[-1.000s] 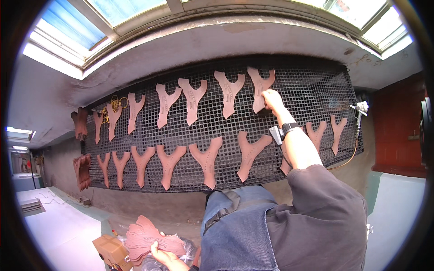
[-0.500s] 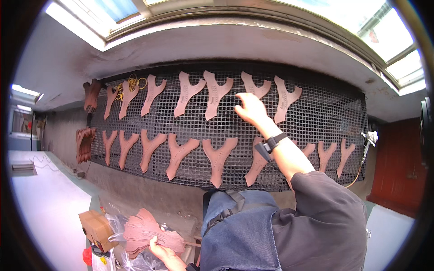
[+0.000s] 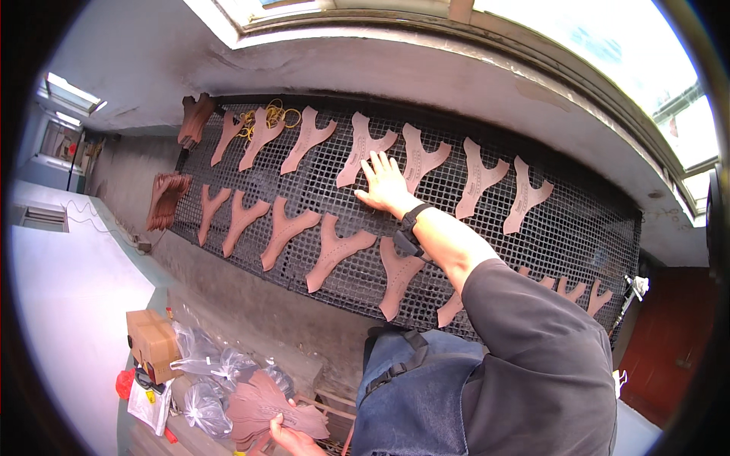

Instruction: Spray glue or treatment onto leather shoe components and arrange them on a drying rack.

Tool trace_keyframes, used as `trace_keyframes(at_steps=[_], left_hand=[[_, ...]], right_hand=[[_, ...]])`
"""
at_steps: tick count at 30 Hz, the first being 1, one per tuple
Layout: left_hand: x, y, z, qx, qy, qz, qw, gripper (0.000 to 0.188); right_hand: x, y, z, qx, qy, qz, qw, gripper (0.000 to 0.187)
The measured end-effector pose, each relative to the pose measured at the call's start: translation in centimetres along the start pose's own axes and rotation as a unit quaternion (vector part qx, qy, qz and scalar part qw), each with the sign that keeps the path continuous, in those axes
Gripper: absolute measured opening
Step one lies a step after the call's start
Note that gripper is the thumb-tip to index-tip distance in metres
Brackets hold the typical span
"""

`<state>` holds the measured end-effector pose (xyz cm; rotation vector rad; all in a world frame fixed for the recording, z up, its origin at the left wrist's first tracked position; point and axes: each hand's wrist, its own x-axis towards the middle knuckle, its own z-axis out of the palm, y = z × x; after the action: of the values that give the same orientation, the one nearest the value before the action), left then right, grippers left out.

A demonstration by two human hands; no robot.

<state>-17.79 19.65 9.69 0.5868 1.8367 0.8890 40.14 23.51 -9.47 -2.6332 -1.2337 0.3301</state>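
My left hand (image 3: 293,435), low in the picture, grips a fanned stack of Y-shaped pinkish-brown pieces (image 3: 266,406), its thumb on top. Over the black mesh rack (image 3: 304,243), my right hand (image 3: 386,185) is open with its fingers spread and nothing in it. Its fingertips reach between two Y-shaped pieces in the back row, a left one (image 3: 360,152) and a right one (image 3: 420,158). Whether they touch either piece I cannot tell. Small dark marks run along these flat pieces. My right arm hides part of the front row, which includes a Y-shaped piece (image 3: 332,251).
Two bundles of the same pieces, an upper one (image 3: 196,120) and a lower one (image 3: 166,201), hang at the rack's left end. Yellow loops (image 3: 277,114) lie behind the back row. A cardboard box (image 3: 152,342) and clear plastic bags (image 3: 205,403) stand lower left.
My right hand has moved left along the back row, away from the piece it was over, and its fingers have spread. The view has turned. My left hand still holds the stack.
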Motion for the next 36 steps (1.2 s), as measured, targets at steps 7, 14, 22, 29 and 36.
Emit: trace_keyframes(at_steps=[7,14,22,29,36], left_hand=[[0.4,-2.7,-1.0,-0.110,-0.162,0.091,0.976,0.072],[-4.8,-1.7,5.5,-0.136,-0.295,0.109,0.940,0.046],[-11.1,-5.2,5.6,-0.178,-0.428,0.107,0.879,0.040],[-15.5,-12.2,0.7,-0.132,-0.457,0.129,0.870,0.043],[-19.7,-14.9,0.9,-0.171,-0.551,0.123,0.807,0.040]], right_hand=[[-2.1,-1.5,-0.9,0.075,0.103,-0.009,0.992,0.083],[-17.0,-10.4,-6.3,0.510,-0.409,-0.149,0.742,0.057],[-32.7,-15.7,-9.9,0.646,-0.454,-0.072,0.609,0.060],[-42.8,-11.6,-10.2,0.738,-0.423,0.060,0.522,0.049],[-47.9,-6.7,-11.6,0.795,-0.350,0.121,0.481,0.046]])
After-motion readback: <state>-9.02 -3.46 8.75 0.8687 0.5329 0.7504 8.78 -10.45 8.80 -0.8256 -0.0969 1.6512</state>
